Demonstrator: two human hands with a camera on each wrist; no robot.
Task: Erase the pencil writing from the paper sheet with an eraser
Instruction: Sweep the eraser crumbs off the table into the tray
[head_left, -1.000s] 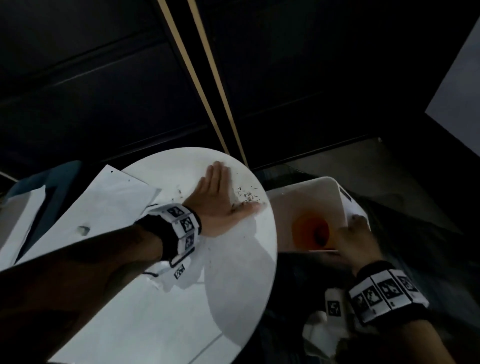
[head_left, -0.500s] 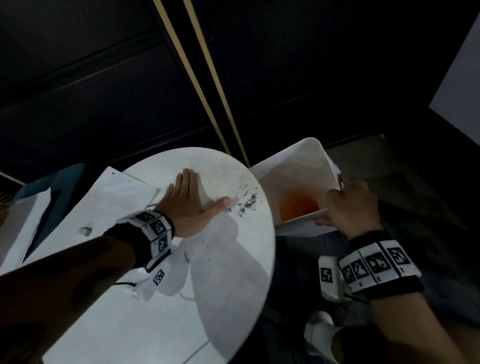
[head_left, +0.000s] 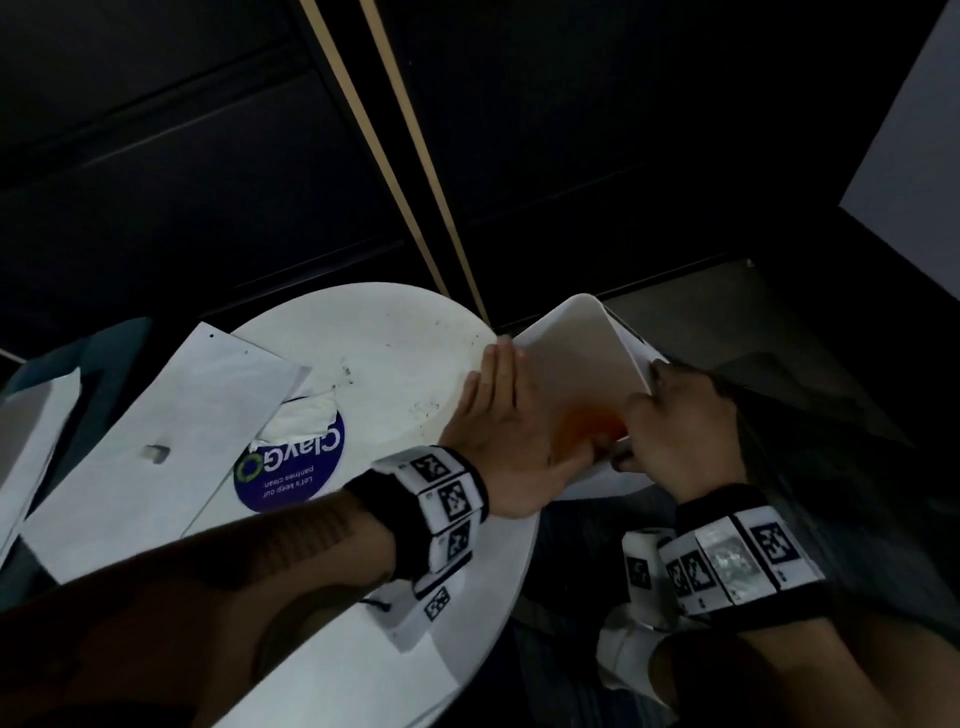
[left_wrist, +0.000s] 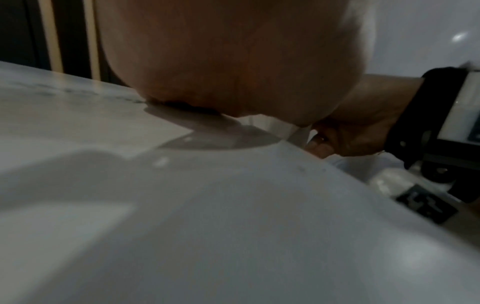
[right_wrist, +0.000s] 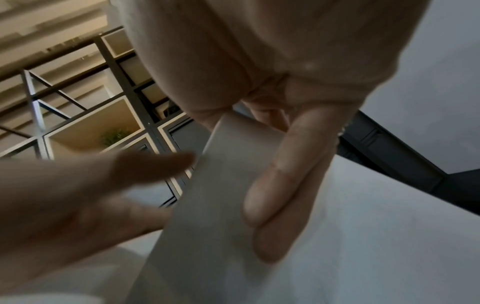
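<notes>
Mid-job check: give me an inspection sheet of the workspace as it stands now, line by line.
Surface: round white table, a few dark specks on it.
Job's things: paper sheet on the table's left; small eraser lying on it.
Clutter: round blue sticker on the table.
Hands: left hand flat, fingers straight, at the table's right edge; right hand grips the white bin, tilted against that edge.
Cables: thin dark cord near the left wrist.
Surroundings: dark wall with two pale strips.
</notes>
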